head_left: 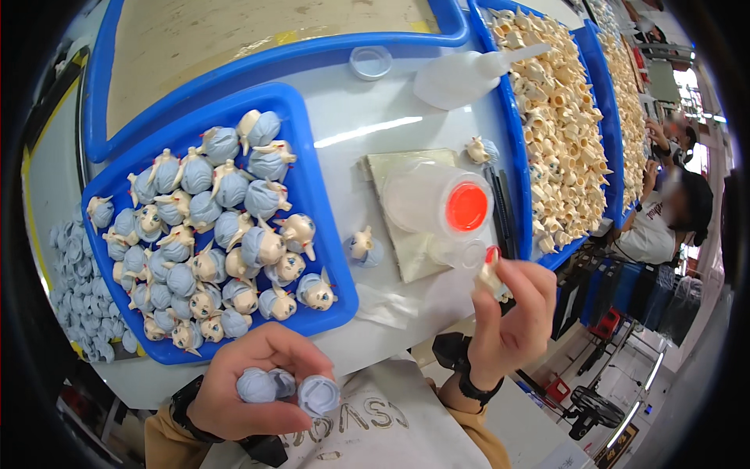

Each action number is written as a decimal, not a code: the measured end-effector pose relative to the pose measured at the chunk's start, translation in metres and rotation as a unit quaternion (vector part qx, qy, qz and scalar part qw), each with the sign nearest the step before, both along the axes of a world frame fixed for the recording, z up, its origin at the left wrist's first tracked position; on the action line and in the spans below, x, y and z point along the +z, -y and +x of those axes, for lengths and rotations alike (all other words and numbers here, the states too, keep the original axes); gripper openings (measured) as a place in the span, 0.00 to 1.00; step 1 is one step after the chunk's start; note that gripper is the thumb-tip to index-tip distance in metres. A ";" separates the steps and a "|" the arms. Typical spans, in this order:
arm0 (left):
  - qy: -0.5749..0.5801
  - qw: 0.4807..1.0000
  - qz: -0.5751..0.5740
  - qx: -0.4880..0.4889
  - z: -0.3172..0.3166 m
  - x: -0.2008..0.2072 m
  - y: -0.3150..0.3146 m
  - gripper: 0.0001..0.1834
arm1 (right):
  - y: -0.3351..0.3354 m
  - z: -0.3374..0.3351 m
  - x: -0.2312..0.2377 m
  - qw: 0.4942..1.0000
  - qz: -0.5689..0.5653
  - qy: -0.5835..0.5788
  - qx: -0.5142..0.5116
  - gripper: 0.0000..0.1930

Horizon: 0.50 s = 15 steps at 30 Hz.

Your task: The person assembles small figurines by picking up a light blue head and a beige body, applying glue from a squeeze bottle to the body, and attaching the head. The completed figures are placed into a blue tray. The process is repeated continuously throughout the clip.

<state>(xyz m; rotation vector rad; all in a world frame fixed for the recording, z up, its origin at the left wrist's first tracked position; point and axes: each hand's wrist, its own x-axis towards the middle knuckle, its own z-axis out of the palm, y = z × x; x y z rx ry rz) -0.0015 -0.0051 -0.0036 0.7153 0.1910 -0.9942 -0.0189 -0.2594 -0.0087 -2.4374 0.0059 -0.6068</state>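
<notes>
Near the front of the table, my left hand (254, 379) is curled around several hollow blue-grey doll hair pieces (319, 395). My right hand (519, 313) pinches a small cream doll head piece (488, 280) between thumb and fingertips, with bright red on its upper end. Just beyond those fingers lies a translucent plastic cup (418, 197) with a red-orange round area (467, 206), on a beige square slab (398, 254). Left of the slab rests one doll head with blue-grey hair (364, 247); a similar one (480, 150) lies past the cup.
A blue tray (332, 258) of haired doll heads stands left, beside loose hair pieces (82, 289). Blue bins (519, 141) of cream head pieces line the right. Behind are a squeeze bottle (453, 82), a round clear lid (369, 62) and a large blue tray (312, 53). Another person (656, 227) sits far right.
</notes>
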 end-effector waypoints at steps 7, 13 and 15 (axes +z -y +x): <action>0.014 0.998 0.047 -0.026 0.006 0.006 0.003 0.19 | -0.033 -0.006 0.005 0.939 0.187 0.062 0.284 0.20; 0.039 0.998 0.039 -0.023 0.003 0.002 0.003 0.20 | -0.055 -0.008 0.012 0.955 0.134 -0.011 0.266 0.21; 0.067 0.996 0.053 -0.007 0.001 0.001 0.003 0.18 | -0.057 -0.007 0.015 0.956 0.105 -0.033 0.272 0.20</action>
